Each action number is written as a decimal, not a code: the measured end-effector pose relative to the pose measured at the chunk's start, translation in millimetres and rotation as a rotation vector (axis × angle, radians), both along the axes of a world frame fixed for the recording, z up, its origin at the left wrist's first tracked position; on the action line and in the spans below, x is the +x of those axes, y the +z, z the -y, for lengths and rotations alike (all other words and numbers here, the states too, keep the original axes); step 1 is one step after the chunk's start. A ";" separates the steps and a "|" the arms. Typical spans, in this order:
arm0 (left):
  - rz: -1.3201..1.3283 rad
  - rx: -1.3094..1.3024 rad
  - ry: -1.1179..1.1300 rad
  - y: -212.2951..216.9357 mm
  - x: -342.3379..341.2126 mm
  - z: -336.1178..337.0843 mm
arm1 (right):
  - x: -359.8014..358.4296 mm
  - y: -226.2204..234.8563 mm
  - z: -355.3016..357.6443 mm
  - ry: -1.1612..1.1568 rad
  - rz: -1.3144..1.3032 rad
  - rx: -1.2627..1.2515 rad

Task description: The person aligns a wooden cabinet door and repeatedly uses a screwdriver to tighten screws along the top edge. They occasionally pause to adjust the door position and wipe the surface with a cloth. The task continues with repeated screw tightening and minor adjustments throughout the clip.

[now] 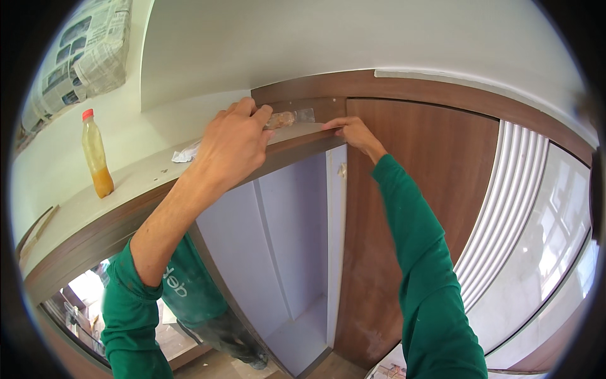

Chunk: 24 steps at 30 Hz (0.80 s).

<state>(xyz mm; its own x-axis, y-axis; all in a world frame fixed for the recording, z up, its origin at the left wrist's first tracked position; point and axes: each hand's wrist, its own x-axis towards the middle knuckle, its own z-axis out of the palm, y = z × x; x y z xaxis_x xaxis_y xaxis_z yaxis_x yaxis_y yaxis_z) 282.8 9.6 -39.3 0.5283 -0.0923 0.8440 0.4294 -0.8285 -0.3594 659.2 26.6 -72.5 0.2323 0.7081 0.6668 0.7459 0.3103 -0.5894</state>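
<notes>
My left hand point(235, 144) is closed around a tool that looks like a putty knife point(283, 120), with a brownish handle and a flat, square-ended pale blade. Its blade points right, over the top of a tall wooden cabinet point(290, 148). Fingers stretched out, my right hand point(355, 134) touches the cabinet's upper front edge near the corner beside a brown wooden panel point(404, 189). The fingertips of that hand are partly hidden by the edge. Behind my left wrist lies a crumpled white piece point(187, 153).
A red-capped bottle point(96, 155) of orange-yellow liquid stands on the cabinet top at left. Thin strips point(39, 230) lie farther left. A newspaper-wrapped bundle point(82, 57) is at upper left. Below are white shelving compartments point(271, 234) and a mirror point(196, 290); fluted white trim point(505, 208) runs at right.
</notes>
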 end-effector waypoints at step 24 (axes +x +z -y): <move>-0.402 -0.266 0.181 61.4 216.7 -163.8 | 98.6 53.9 192.1 -1.008 1.220 0.640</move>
